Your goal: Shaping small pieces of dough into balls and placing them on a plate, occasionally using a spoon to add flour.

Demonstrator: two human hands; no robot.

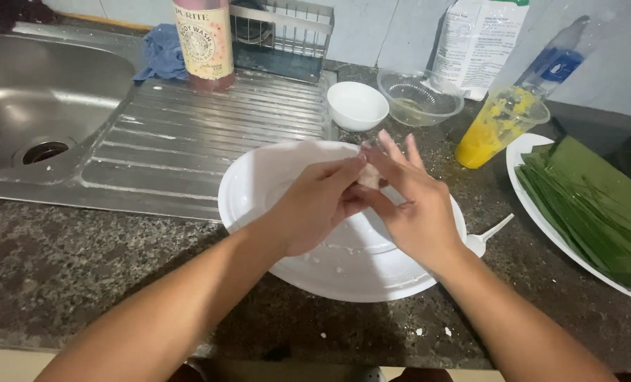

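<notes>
Both of my hands meet over a large white plate (259, 184) on the dark stone counter. My left hand (315, 205) and my right hand (407, 201) pinch a small pale lump of dough (369, 177) between their fingertips. The lump is mostly hidden by my fingers. White smears and crumbs lie on the plate below. A white plastic spoon (491, 233) sticks out from the plate's right edge.
A steel sink (39, 99) and drainboard lie at the left, with a pink bottle (203, 42) and a wire rack behind. A white bowl (356, 105), a glass bowl (418, 99), a cup of yellow liquid (496, 131), and folded green leaves (591, 209) on a platter stand at the right.
</notes>
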